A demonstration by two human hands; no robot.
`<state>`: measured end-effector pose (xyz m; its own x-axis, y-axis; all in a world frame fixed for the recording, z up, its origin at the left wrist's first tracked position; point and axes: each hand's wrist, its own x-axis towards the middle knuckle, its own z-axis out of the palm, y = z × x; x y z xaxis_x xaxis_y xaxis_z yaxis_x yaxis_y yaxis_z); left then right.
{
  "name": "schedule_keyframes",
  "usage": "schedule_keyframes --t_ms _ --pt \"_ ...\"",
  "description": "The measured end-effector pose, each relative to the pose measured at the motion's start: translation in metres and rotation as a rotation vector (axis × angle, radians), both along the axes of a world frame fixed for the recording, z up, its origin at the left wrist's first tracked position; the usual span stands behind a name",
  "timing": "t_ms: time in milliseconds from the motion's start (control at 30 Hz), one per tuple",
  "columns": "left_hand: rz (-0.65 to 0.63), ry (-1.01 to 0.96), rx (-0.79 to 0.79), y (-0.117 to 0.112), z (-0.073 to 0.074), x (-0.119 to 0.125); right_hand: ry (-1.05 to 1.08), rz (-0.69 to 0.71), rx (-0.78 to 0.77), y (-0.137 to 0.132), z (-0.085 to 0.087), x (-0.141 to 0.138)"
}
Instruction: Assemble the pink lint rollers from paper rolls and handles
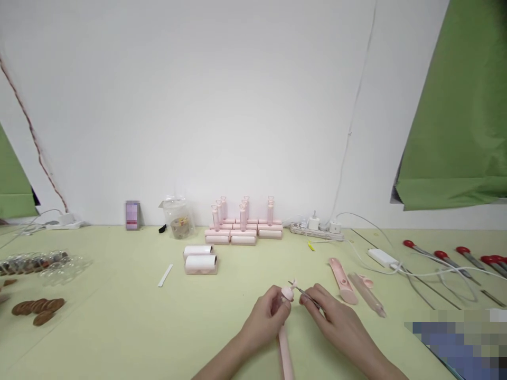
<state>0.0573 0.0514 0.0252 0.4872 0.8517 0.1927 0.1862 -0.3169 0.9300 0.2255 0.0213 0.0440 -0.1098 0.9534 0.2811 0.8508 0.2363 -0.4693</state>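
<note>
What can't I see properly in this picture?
In the head view:
Pink knob: partly covered by the left grip.
Thin metal tool: partly covered by the right grip.
Long pink bar: cut off by the bottom edge.
Small upright screen: blurred by big squares.
Clear bag: contents too small to name.

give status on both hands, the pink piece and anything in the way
Left hand gripping pink piece. Right hand holding thin metal tool, tip close to the piece. Nothing seen blocking between; loose pink shell lies beyond right hand.
</note>
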Motion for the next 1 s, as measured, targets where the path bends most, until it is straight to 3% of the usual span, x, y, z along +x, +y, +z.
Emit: schedule_keyframes --t_ms 133,300,467,600,700,767,833,1000 --pt "0.013 0.229 0.176 -0.009 0.003 0.000 0.017 0.011 0.077 -0.007 0.003 -0.004" --pt "0.026 0.611 0.525 -0.010 0.008 -0.005 -0.236 0.252 0.255 -0.009 -0.006 -0.003" --pt "-0.085 0.871 0.650 -0.012 0.025 -0.015 -0.363 0.400 0.222 -0.013 -0.008 -0.003" --pt "-0.120 0.928 0.642 -0.016 0.042 -0.032 -0.454 0.418 0.064 -0.013 0.001 0.001" --pt "-0.039 0.744 0.556 -0.013 0.047 -0.051 -0.315 0.236 -0.055 -0.004 0.002 0.008" --pt "0.061 0.615 0.414 -0.008 0.043 -0.060 -0.212 0.128 -0.116 0.002 -0.002 0.013" --pt "0.128 0.540 0.295 -0.003 0.035 -0.063 -0.142 0.111 -0.185 0.005 -0.006 0.019" --pt "0.187 0.587 0.151 -0.003 0.013 -0.051 -0.118 0.118 -0.356 0.000 -0.002 0.036"
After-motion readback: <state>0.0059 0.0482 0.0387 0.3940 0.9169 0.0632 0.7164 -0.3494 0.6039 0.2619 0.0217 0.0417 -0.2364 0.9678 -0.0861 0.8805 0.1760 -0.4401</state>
